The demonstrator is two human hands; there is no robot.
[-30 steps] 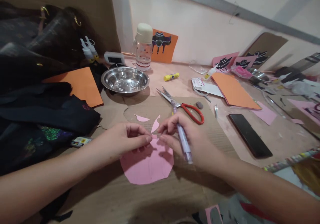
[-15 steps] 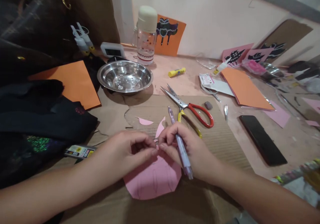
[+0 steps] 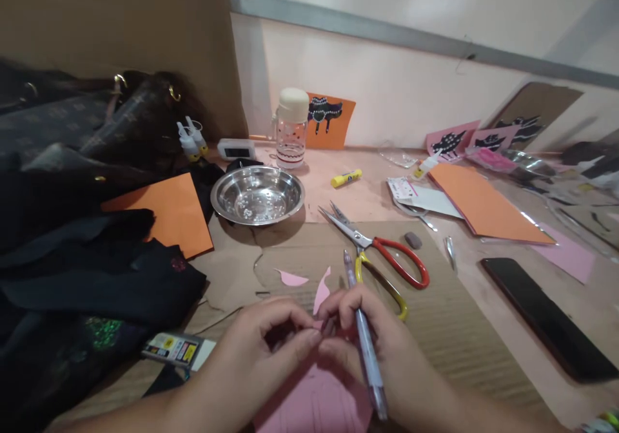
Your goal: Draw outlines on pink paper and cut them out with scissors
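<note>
My left hand (image 3: 273, 349) is closed, thumb and forefinger pinched at the upper end of a pink paper (image 3: 314, 404) with pencil-drawn outlines. A bit of pink shows at the fingertips; the exact grip is partly hidden. My right hand (image 3: 382, 349) holds a translucent purple pen (image 3: 368, 356) slanted between its fingers, tip pointing away. Its thumb and fingertips come together close to the left ones. Just beyond lie two pink paper scraps (image 3: 291, 278). Scissors (image 3: 355, 234) with one red and one yellow handle rest partly open beyond my right hand.
Around the cardboard (image 3: 464, 336) are a steel bowl (image 3: 222, 191), bottle (image 3: 291, 130), glue stick (image 3: 346, 178), black phone (image 3: 546, 317) and grey lump (image 3: 412, 240). Orange sheets (image 3: 488, 201) lie right; dark cloth (image 3: 97, 278) and a blade case (image 3: 171, 348) lie left.
The view has tilted up, so the hands and table items sit lower in the picture. Both hands remain together at the pink paper, the pen still in the right one.
</note>
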